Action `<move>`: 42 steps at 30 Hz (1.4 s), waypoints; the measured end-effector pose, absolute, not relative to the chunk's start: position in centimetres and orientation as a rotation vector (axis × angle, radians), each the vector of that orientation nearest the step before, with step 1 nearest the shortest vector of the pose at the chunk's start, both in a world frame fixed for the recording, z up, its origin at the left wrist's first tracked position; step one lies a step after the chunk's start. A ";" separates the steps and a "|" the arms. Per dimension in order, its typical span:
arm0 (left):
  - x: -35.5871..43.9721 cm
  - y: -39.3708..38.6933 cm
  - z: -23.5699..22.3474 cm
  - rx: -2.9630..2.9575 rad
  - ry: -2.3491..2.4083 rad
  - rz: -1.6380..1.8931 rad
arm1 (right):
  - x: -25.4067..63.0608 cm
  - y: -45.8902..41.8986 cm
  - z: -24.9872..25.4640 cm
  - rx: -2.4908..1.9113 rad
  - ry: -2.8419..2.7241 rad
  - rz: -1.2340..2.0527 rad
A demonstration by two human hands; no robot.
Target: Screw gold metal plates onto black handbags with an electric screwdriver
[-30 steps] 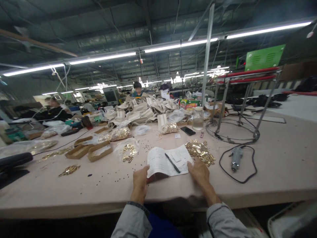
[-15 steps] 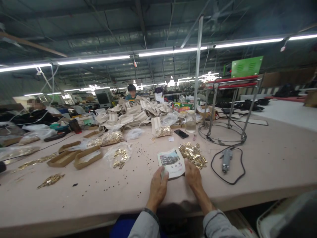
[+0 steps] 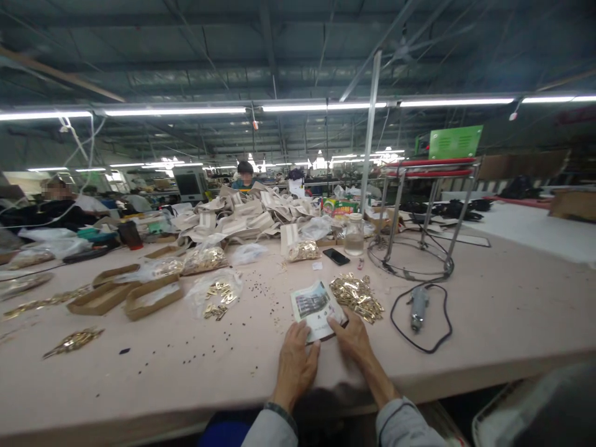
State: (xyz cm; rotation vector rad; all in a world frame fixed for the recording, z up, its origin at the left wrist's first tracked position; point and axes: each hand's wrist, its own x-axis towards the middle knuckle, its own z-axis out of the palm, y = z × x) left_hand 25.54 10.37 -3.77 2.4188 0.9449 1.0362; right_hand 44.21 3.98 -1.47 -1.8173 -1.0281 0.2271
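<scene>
A thin booklet (image 3: 311,304) with a picture of a building on its cover is at the near middle of the table. My right hand (image 3: 354,343) grips its lower right corner, thumb on top and fingers at the edge. At its lower left edge my left hand (image 3: 296,365) rests with fingertips touching the paper, the thumb held apart from the fingers. Just beyond my right hand lies a pile of gold metal pieces (image 3: 357,297). A grey power screwdriver (image 3: 419,308) with a looped black cord lies farther right.
Cardboard trays (image 3: 156,298), a plastic bag of gold pieces (image 3: 218,295) and scattered small dark bits are on the left. Farther back are a phone (image 3: 336,256), a glass jar (image 3: 354,236), a metal stool frame (image 3: 412,217) and a heap of pale fabric pieces (image 3: 242,214). A person sits behind the heap.
The thumb of my left hand has come off the booklet, and its fingers have loosened. My right thumb has slid onto the cover. The view has tilted up slightly.
</scene>
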 end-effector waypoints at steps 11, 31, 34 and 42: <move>25.7 10.1 -3.6 2.453 0.981 1.077 | 43.0 4.2 -1.4 -1.888 -1.073 0.085; 25.8 9.7 -2.8 2.381 0.976 1.047 | 38.7 5.5 -0.8 -1.804 -0.868 0.063; 25.8 9.8 -2.9 2.384 0.968 1.057 | 38.3 5.6 -0.4 -1.788 -0.851 0.210; 25.7 9.9 -3.0 2.420 0.977 1.019 | 39.2 5.3 -0.1 -1.740 -0.795 0.384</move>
